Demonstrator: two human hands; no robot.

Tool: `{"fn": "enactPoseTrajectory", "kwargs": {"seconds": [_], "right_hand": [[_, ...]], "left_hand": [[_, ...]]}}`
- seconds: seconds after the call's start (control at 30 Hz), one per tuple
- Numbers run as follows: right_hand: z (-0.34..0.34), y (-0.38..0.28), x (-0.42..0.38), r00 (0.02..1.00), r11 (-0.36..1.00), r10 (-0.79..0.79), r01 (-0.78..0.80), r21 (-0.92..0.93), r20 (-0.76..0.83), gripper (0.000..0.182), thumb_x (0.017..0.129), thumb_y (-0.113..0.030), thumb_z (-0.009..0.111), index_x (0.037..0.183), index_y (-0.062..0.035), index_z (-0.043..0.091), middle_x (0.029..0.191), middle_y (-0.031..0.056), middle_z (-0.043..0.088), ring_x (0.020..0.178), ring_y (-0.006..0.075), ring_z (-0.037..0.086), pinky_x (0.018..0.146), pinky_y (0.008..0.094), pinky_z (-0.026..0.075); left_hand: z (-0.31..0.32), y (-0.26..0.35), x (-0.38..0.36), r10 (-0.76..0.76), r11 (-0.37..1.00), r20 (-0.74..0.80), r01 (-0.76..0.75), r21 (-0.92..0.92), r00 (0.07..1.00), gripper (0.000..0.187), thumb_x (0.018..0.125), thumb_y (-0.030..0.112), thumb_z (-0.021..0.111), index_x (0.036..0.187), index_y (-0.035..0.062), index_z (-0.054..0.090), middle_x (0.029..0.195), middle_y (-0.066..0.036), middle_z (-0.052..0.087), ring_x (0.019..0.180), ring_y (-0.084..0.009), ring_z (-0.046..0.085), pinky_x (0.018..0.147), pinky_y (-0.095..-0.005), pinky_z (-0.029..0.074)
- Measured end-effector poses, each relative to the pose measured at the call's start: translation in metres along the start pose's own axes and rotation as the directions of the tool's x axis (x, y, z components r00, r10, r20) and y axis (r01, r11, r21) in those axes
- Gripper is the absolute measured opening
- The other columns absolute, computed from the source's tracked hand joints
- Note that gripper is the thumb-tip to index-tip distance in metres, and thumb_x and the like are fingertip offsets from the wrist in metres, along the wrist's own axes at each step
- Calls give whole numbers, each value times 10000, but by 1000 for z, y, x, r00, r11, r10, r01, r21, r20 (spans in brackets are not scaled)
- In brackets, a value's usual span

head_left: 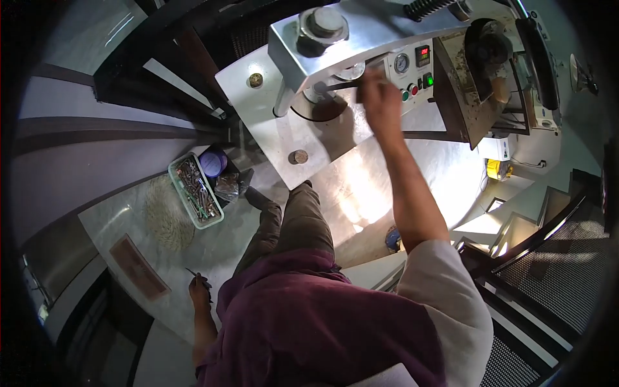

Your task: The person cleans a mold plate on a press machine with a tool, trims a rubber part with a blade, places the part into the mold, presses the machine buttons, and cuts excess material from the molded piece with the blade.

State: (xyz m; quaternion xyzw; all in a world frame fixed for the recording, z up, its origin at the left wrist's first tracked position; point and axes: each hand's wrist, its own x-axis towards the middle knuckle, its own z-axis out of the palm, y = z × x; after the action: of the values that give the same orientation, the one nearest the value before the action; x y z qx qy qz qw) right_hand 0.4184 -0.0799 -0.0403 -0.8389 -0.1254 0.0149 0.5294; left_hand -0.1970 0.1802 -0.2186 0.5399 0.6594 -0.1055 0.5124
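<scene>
beneath the heavy metal crosspiece [367,32] of a bench machine, the right hand [380,106] reaches across the pale bed plate [261,119], its fingers beside a dark bar [342,86] that points toward the middle of the plate. blur hides how the fingers meet the bar, so i cannot tell whether they are closed around it. the forearm comes in from the side, probably because the crosspiece blocks the way from above. two brown round studs [298,157] sit near the plate's corners, perhaps to hold it down. just beyond the hand, the control panel [412,77] faces outward, with its gauge [401,62] and buttons likely placed for easy sight and reach. the left hand [198,291] hangs low by the body, well apart from the machine, gripping a slim dark tool [205,282] whose thin tip sticks out past the fingers; held there, it seems kept ready yet out of the way. on the floor near the feet, a shallow tray [211,223] full of metal pieces stands beside a purple container [213,161], presumably for parts within reach
</scene>
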Motion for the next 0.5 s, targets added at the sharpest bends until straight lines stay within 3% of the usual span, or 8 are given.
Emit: {"fn": "enactPoseTrajectory", "kwargs": {"seconds": [0.03, 0.07, 0.13, 0.37, 0.4, 0.43, 0.47, 0.5], "right_hand": [[-14, 2, -4, 990, 959, 124, -101, 266, -70, 358, 1002, -295, 499, 952, 19, 662, 625, 37, 577, 540, 110, 502, 505, 265, 407], [-41, 4, -6, 969, 818, 223, -245, 520, 105, 407, 1015, -328, 482, 913, 28, 651, 620, 37, 564, 527, 101, 471, 484, 254, 370], [-38, -6, -22, 967, 841, 255, -214, 497, -15, 400, 1008, -339, 499, 859, 12, 618, 622, 30, 535, 519, 86, 435, 465, 240, 312], [-23, -1, -22, 979, 848, 198, -142, 511, -57, 403, 1026, -340, 464, 887, 8, 610, 625, 22, 555, 534, 82, 461, 492, 230, 354], [-23, -5, -20, 991, 967, 121, -103, 234, -64, 377, 1021, -331, 472, 922, 3, 614, 670, 62, 597, 565, 134, 528, 529, 277, 414], [-20, -8, -17, 998, 997, 41, -44, -64, -45, 354, 1015, -322, 479, 958, -1, 618, 715, 101, 638, 596, 185, 596, 566, 323, 473], [-13, -4, -13, 998, 997, 38, -41, -60, -43, 354, 1015, -322, 479, 958, -1, 618, 715, 101, 638, 596, 185, 596, 566, 323, 473], [-2, 3, -8, 997, 972, -71, 74, -222, 24, 292, 1002, -286, 494, 973, -25, 621, 756, 128, 652, 653, 250, 626, 609, 372, 489]], "left_hand": [[-2, -4, 3, 20, 1000, 2, -20, 4, 1000, 408, 1004, 327, 465, 757, 25, 584, 534, -22, 482, 434, -100, 405, 427, -281, 295], [-2, -3, 2, 21, 1000, 2, -21, 2, 1000, 408, 1004, 327, 465, 757, 25, 584, 534, -22, 482, 434, -100, 405, 427, -281, 295], [-2, 2, -2, 13, 999, 3, -13, 41, 1000, 407, 1005, 321, 465, 757, 22, 584, 532, -23, 483, 434, -103, 405, 429, -283, 296], [-7, 10, 4, 65, 996, 17, -66, 65, 998, 405, 1009, 320, 462, 756, 26, 580, 526, -22, 491, 434, -92, 395, 431, -264, 287], [-8, 12, 4, 52, 998, 8, -52, 39, 999, 403, 1010, 318, 463, 756, 26, 577, 527, -21, 493, 437, -91, 395, 433, -265, 285], [-8, 15, 4, 39, 999, -2, -39, 9, 999, 400, 1010, 315, 463, 755, 27, 574, 528, -21, 495, 440, -90, 394, 436, -266, 283], [-7, 17, 4, 40, 999, -6, -40, 6, 999, 400, 1010, 315, 463, 755, 27, 574, 528, -21, 495, 440, -90, 394, 436, -266, 283], [-7, 20, 2, 35, 999, -14, -35, 14, 999, 395, 1010, 311, 464, 756, 28, 573, 528, -21, 494, 442, -90, 393, 437, -267, 281]]}}
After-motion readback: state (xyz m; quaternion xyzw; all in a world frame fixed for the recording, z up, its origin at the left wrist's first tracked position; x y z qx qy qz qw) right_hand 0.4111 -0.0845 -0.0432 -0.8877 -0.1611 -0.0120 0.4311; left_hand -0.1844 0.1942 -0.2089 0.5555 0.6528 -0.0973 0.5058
